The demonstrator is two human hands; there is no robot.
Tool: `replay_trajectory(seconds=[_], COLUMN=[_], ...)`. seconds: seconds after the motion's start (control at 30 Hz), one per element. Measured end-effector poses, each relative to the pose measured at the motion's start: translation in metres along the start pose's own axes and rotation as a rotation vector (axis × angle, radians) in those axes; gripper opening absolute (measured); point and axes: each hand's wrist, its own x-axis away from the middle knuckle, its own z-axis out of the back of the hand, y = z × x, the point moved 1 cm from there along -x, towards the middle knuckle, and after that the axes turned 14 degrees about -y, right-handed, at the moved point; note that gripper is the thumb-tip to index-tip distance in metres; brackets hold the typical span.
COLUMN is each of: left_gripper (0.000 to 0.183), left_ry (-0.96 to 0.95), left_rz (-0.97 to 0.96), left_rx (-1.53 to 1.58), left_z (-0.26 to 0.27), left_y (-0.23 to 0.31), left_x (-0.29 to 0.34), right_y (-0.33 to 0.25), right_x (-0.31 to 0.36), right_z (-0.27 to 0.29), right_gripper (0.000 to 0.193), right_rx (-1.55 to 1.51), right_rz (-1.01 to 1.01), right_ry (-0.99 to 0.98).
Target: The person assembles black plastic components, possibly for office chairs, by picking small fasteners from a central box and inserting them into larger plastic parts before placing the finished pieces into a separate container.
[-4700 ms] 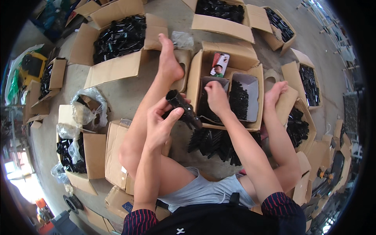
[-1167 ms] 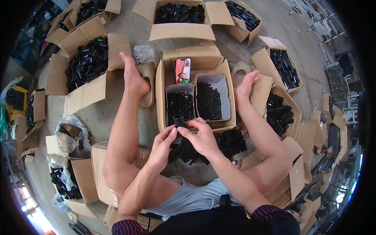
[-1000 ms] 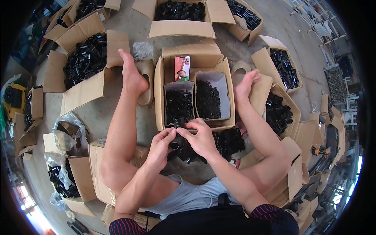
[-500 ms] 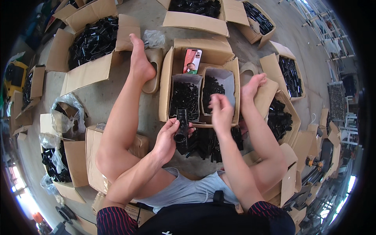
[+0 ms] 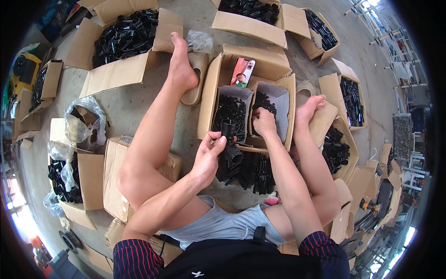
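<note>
My left hand (image 5: 207, 158) is closed around a black tubular plastic fitting (image 5: 228, 130), held upright in front of the cardboard box (image 5: 207, 102). Inside that box sit two small grey-lined trays. The left tray (image 5: 247, 94) is full of small black parts (image 5: 227, 106). In the right tray (image 5: 280, 95), more small black pieces (image 5: 263, 99) gather along its left side. My right hand (image 5: 265, 123) is over this right tray with its fingers curled down at the pieces. Whatever lies between those fingertips is hidden.
A phone (image 5: 241, 72) leans at the box's back. Several black tubular pieces (image 5: 258, 174) lie between my legs. Open cartons of black parts stand around me, including a far-left carton (image 5: 113, 76), a far-middle carton (image 5: 251, 30) and a right carton (image 5: 346, 158). A sandal (image 5: 197, 76) lies by my left foot.
My right hand has moved away from me and down into the right tray. My left hand still holds the fitting, now turned slightly. The whole view has shifted a little.
</note>
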Motion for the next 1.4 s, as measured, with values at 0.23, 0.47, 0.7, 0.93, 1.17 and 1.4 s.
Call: replay_trajectory(seconds=[0.23, 0.47, 0.7, 0.93, 1.17, 1.4], left_gripper=[0.021, 0.021, 0.021, 0.021, 0.021, 0.022], left_ry=[0.083, 0.122, 0.147, 0.138, 0.157, 0.130], left_rz=[-0.148, -0.269, -0.340, -0.365, -0.362, -0.381], left_rx=[-0.136, -0.369, -0.441, -0.426, -0.461, -0.495], left_z=[0.002, -0.002, 0.000, -0.003, -0.004, -0.001], left_y=[-0.003, -0.002, -0.006, -0.001, 0.002, -0.001], left_x=[0.002, 0.003, 0.003, 0.006, 0.007, 0.004], right_y=[-0.032, -0.125, -0.132, -0.136, -0.145, -0.143], right_x=[0.067, 0.158, 0.164, 0.166, 0.163, 0.160], right_z=[0.025, 0.019, -0.013, -0.023, -0.014, -0.014], right_gripper=[0.019, 0.020, 0.017, 0.018, 0.015, 0.016], right_rx=[-0.467, -0.622, -0.573, -0.501, -0.327, -0.259], right_rz=[0.138, 0.284, 0.292, 0.344, 0.395, 0.408], right_ry=[0.034, 0.038, 0.191, 0.319, 0.350, 0.344])
